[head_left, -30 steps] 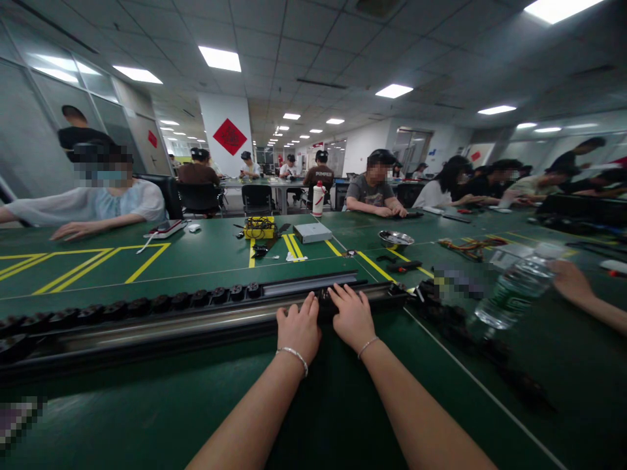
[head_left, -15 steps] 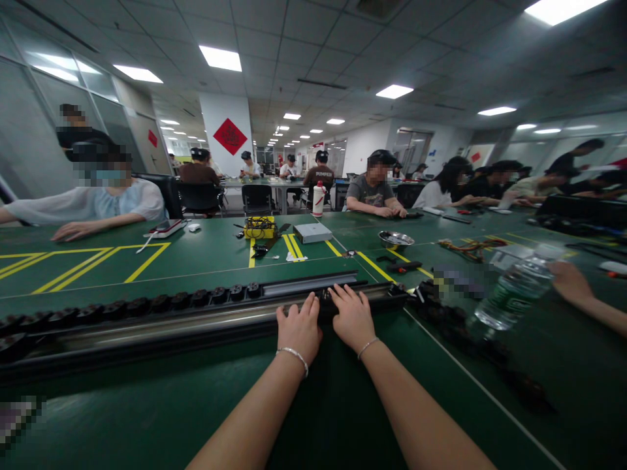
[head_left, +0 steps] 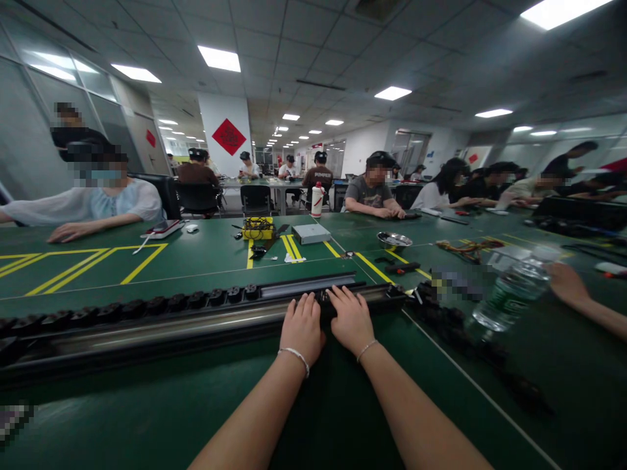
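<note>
A long black channel [head_left: 196, 325] with a shiny metal strip along its inside lies across the green table. My left hand [head_left: 302, 326] rests on it right of the middle, palm down, fingers stretched forward over the far side. Just to the right, my right hand [head_left: 350, 320] lies on the same channel with its fingers extended and slightly apart. Small dark details of the channel show in the narrow gap between the hands; I cannot make out what they are. Both palms and the undersides of the fingers are hidden.
Behind the channel runs a row of black knob-like parts [head_left: 176, 302]. A water bottle [head_left: 512, 290] stands right, near another person's hand [head_left: 568, 284]. Farther back are a metal bowl [head_left: 394, 240], a grey box [head_left: 311, 234] and a yellow box of cables [head_left: 258, 228]. Several people sit around.
My left hand's fingers have drawn closer together, and the hand has shifted very slightly right. My right hand stays on the channel almost unmoved.
</note>
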`<state>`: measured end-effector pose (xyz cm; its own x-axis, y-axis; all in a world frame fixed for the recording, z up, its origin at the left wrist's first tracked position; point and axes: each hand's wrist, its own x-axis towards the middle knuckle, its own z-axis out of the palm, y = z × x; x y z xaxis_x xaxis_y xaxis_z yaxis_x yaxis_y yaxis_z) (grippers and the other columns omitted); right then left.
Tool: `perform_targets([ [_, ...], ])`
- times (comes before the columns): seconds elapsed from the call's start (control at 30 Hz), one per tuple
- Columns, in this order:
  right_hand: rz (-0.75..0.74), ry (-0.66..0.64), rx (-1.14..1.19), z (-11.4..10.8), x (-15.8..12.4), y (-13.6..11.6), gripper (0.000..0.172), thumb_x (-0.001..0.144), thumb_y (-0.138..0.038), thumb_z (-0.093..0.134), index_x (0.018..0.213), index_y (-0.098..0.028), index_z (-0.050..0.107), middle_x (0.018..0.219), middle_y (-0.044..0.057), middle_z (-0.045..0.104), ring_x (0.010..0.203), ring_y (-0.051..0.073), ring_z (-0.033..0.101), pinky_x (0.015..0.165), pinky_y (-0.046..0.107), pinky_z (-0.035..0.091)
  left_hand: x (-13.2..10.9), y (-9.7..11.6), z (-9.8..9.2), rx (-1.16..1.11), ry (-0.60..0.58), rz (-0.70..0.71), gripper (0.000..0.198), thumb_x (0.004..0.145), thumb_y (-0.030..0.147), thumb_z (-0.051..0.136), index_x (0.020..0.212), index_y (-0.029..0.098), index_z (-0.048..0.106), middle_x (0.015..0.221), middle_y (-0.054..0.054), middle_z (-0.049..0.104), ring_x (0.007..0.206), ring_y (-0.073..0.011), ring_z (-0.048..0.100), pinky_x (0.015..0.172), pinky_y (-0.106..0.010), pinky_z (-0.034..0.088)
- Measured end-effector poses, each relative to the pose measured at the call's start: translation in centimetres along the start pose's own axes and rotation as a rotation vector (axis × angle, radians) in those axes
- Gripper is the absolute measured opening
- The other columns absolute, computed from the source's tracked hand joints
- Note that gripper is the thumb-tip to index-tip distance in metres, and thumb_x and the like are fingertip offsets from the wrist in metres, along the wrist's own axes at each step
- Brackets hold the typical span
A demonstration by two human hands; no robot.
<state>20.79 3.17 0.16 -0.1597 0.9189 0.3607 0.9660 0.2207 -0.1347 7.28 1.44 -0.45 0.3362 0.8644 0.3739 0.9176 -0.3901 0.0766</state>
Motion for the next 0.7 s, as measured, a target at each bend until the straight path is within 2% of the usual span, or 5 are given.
perform_targets([
  [0.23,0.024,-0.017,-0.019,-0.24,0.1,0.03,0.06,0.072,-0.014,0.04,0.131,-0.021,0.043,0.139,0.001,0.04,0.129,0.017,0.028,0.106,0.036,0.013,-0.01,-0.25,0.1,0.009,-0.001,0.012,0.057,0.073,0.027,0.046,0.127,0.009,0.042,0.14,-0.012,0.039,0.131,-0.0227,0.03,0.11,-0.041,0.02],
  [0.7,0.009,-0.022,-0.019,-0.24,0.06,0.08,0.06,0.071,-0.015,0.041,0.131,-0.02,0.043,0.139,0.001,0.039,0.13,0.018,0.028,0.106,0.037,0.013,0.05,-0.13,-0.03,0.042,-0.026,0.009,0.058,0.075,0.028,0.045,0.131,0.013,0.038,0.142,-0.01,0.037,0.132,-0.0222,0.027,0.11,-0.043,0.019],
])
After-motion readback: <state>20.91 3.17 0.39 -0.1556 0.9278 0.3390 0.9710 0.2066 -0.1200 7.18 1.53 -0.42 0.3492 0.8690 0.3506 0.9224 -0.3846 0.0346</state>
